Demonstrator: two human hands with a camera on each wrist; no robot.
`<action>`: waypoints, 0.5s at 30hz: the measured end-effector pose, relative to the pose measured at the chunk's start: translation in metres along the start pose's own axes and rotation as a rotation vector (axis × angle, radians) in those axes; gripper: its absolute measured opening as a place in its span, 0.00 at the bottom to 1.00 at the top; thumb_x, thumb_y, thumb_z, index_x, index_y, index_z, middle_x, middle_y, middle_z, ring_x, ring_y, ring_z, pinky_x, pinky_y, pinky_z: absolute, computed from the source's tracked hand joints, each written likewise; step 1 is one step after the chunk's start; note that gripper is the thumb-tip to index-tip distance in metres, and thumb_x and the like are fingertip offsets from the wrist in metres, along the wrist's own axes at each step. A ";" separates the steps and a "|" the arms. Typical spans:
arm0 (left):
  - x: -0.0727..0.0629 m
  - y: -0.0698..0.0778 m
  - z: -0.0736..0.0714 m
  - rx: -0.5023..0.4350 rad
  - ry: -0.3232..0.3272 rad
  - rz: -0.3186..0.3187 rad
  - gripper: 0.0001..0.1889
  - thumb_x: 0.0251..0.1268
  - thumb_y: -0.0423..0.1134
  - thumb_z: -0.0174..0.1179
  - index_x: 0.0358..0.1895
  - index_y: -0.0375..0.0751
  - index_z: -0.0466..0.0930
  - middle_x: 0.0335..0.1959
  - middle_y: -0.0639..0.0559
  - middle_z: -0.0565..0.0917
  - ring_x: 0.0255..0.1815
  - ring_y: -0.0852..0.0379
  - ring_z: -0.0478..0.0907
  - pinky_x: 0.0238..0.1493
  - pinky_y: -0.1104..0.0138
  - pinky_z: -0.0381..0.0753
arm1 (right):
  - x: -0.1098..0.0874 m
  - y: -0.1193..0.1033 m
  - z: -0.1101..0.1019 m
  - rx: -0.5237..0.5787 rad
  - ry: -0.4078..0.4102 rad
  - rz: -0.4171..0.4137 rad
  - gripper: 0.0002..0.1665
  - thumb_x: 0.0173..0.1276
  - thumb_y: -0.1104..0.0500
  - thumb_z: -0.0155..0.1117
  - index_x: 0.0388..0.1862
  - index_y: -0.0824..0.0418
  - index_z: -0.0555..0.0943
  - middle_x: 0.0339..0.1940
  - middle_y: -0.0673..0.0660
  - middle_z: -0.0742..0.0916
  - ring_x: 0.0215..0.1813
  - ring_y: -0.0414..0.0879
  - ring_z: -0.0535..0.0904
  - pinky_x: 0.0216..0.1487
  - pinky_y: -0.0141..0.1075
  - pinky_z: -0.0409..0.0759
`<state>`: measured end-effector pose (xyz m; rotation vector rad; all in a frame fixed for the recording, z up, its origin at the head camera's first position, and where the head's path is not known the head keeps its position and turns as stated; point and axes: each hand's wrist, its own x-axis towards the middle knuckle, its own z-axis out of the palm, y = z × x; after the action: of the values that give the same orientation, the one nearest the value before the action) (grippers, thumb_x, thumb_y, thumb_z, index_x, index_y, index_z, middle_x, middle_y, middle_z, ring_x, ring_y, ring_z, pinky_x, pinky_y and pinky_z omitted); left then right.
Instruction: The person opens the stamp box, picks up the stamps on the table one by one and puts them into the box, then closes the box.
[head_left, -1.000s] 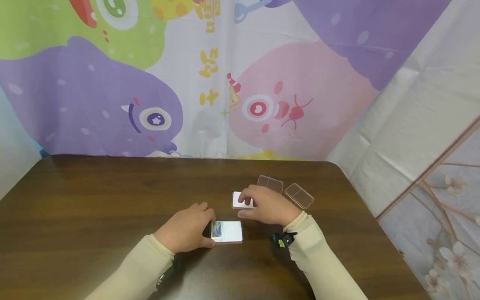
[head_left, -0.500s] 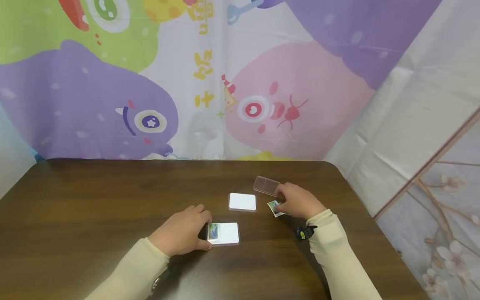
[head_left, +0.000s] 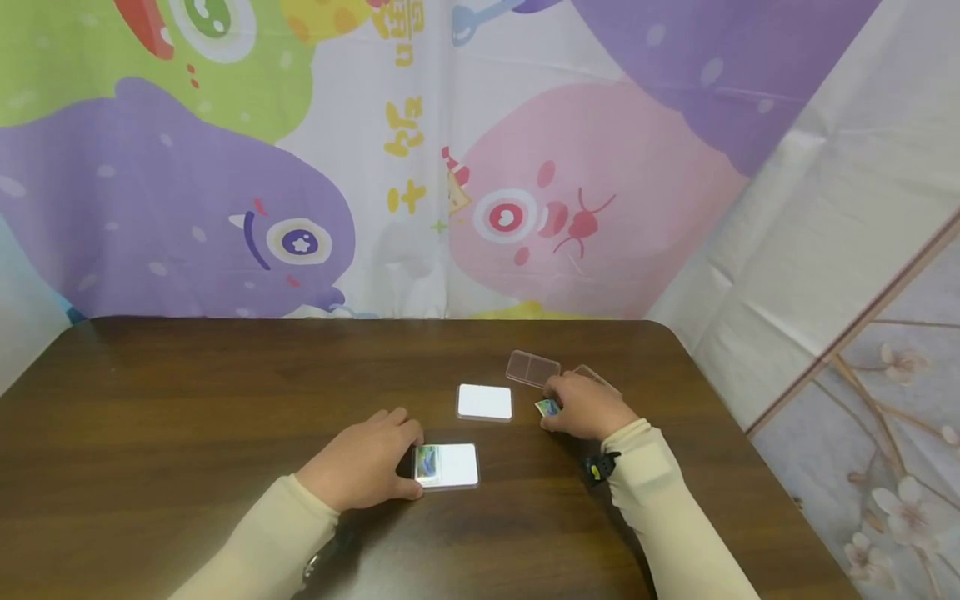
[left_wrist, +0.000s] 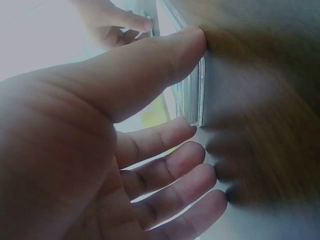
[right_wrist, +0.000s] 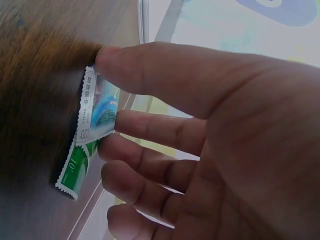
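My left hand holds the left end of a clear plastic case, thumb on the near corner and index finger on the far one. Inside the case a picture postage stamp shows at the left against white. In the left wrist view the thumb and index fingertip touch the ends of the case edge. To the right, my right hand has thumb and index finger on the edges of a postage stamp marked CHINA. A green stamp lies partly under it, near the other fingers.
Another clear case with a white inside lies between the hands. Behind it is a transparent lid. A second transparent lid is partly hidden behind the right hand. A printed cloth hangs at the brown table's back edge.
My right hand moved from the far white case rightward to the stamps, then shifted slightly left and closer round them. The left hand keeps its place on the near case.
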<state>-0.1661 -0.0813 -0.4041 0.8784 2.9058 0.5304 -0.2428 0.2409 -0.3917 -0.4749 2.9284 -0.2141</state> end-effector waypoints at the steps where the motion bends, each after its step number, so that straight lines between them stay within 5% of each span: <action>1: 0.000 0.000 0.000 0.001 0.001 0.002 0.25 0.49 0.49 0.81 0.45 0.41 0.80 0.38 0.54 0.75 0.39 0.55 0.73 0.41 0.55 0.80 | 0.000 0.000 0.000 0.002 0.001 -0.001 0.24 0.63 0.50 0.76 0.55 0.61 0.84 0.44 0.54 0.86 0.51 0.51 0.78 0.46 0.47 0.80; 15: 0.000 0.001 0.000 -0.005 0.004 -0.004 0.25 0.48 0.49 0.81 0.44 0.41 0.80 0.37 0.54 0.75 0.39 0.55 0.73 0.41 0.55 0.80 | 0.001 -0.001 0.002 0.047 -0.008 -0.028 0.21 0.65 0.54 0.75 0.53 0.64 0.83 0.42 0.55 0.85 0.39 0.45 0.77 0.42 0.43 0.80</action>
<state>-0.1653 -0.0805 -0.4033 0.8711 2.9083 0.5394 -0.2430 0.2390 -0.3937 -0.5092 2.9031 -0.2831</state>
